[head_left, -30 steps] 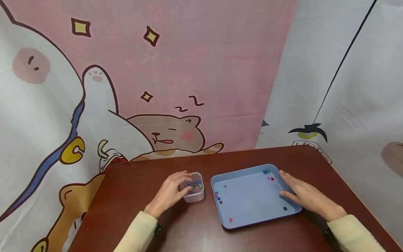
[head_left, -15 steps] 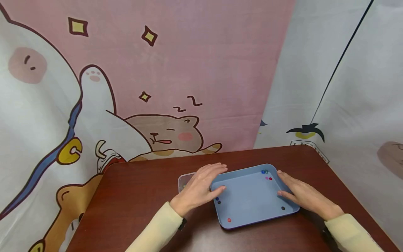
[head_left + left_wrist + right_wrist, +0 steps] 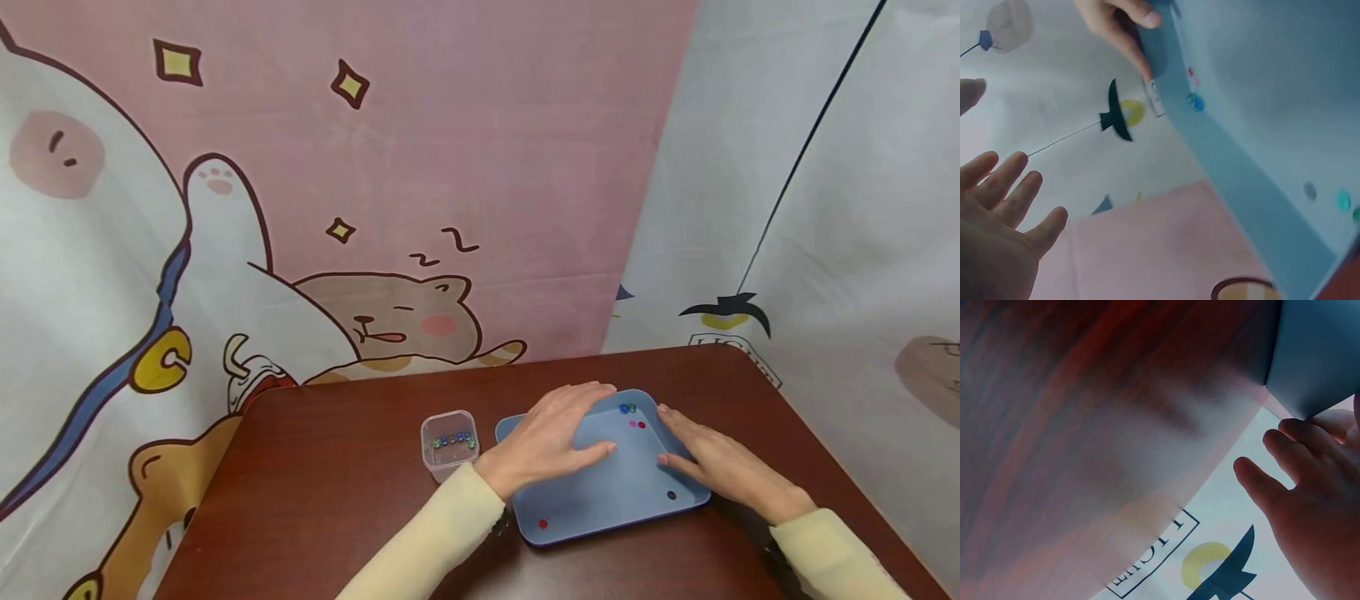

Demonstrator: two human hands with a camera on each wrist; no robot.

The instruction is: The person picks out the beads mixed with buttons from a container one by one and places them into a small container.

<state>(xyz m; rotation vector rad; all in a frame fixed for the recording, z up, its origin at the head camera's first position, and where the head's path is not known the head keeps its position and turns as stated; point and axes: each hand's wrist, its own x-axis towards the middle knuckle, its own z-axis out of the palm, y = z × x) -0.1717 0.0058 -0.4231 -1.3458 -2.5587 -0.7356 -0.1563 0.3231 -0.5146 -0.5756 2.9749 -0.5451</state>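
My left hand (image 3: 551, 437) hovers over the left part of a shallow blue tray (image 3: 592, 508), fingers spread and holding nothing. In the left wrist view its fingers (image 3: 1013, 187) appear bare, apart from the tray. My right hand (image 3: 723, 462) holds the tray's right rim, thumb over the inner side and fingers along the outside. Small blue and green beads (image 3: 628, 409) lie in the tray's far right corner beside pink and red beads (image 3: 637, 424). A dark bead (image 3: 671, 495) is near right, a red bead (image 3: 542, 524) near left. The left hand hides the beads along the left side.
A small clear plastic box (image 3: 447, 472) stands left of the tray, with several blue and green beads (image 3: 453, 437) inside. Both stand on a dark reddish wooden table (image 3: 337, 500). A printed cartoon curtain (image 3: 487, 150) hangs behind it.
My left hand has moved right, from the clear box across to above the tray, and the box is uncovered. The right hand has stayed at the tray's right rim.
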